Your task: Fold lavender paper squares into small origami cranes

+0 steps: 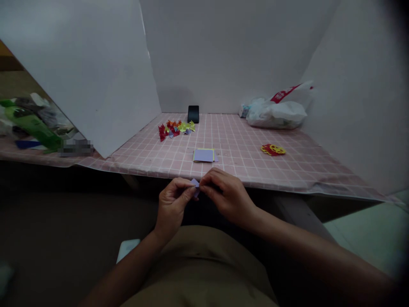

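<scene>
A small folded piece of lilac paper (pixel 195 183) is held between my hands, just in front of the table's near edge. My left hand (pixel 174 200) pinches its left side between thumb and fingers. From the right, my right hand (pixel 225 194) closes its fingertips on the paper's other edge. Beyond them on the table lies a stack of square paper sheets (pixel 203 155), lilac on top with yellow showing underneath. Farther back sits a cluster of small folded paper figures (pixel 175 128) in red, orange, yellow and lilac.
A pink checked cloth (pixel 233 140) covers the table, with white panels (pixel 230 55) around it. A black box-like object (pixel 193 114) stands at the back. To the right are a white plastic bag (pixel 277 113) and red and yellow cut-out pieces (pixel 273 149). A green bottle (pixel 32 125) lies far left.
</scene>
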{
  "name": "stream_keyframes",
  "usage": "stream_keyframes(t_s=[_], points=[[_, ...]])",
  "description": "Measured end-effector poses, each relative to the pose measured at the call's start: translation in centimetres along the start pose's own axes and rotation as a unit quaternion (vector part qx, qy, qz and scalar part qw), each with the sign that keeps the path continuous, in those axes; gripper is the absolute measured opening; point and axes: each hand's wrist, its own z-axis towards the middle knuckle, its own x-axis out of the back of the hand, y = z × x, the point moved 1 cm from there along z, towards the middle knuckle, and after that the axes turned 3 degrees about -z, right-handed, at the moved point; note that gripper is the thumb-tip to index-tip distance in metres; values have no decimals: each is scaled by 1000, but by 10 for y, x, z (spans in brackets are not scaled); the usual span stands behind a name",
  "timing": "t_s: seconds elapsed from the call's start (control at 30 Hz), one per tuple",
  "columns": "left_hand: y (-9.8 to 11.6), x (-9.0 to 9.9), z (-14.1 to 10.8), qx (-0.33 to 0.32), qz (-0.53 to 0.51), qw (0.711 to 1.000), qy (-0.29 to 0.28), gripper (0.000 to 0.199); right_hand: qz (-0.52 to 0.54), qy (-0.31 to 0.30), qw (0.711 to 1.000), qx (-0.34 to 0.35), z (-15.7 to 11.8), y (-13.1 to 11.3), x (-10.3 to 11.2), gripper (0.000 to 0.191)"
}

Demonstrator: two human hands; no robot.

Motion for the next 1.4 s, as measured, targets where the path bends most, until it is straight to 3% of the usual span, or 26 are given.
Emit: stream_keyframes(t_s=[0.23, 0.5, 0.63, 0.77, 0.87, 0.97, 1.1, 1.2, 1.3, 1.4], points=[[13, -6, -1, 36, 75, 997, 4, 9, -40, -39, 998, 19, 0, 8, -3, 15], [16, -2, 4, -3, 173, 985, -6, 15, 37, -58, 996, -58, 4, 17, 0, 17], [17, 1, 5, 24, 182, 983, -28, 20, 94, -97, 982, -131, 5, 18, 1, 14], [15, 7, 7, 76, 160, 984, -31, 18, 195, -122, 945, -234, 6, 23, 1, 13], [13, 12, 9, 60, 131, 989, -31, 15, 322, -120, 890, -300, 6, 30, 1, 18], [13, 15, 9, 42, 115, 989, -80, 18, 402, -126, 841, -340, 6, 36, 1, 22], [14, 11, 7, 58, 105, 984, -131, 23, 447, -146, 805, -360, 4, 39, -1, 23], [12, 8, 7, 81, 103, 988, -88, 13, 431, -150, 820, -347, 3, 36, -3, 24], [10, 7, 6, 116, 88, 989, -26, 9, 374, -115, 873, -290, 5, 30, -3, 23], [9, 7, 6, 151, 58, 987, -3, 12, 321, -114, 913, -224, 6, 26, -3, 18]])
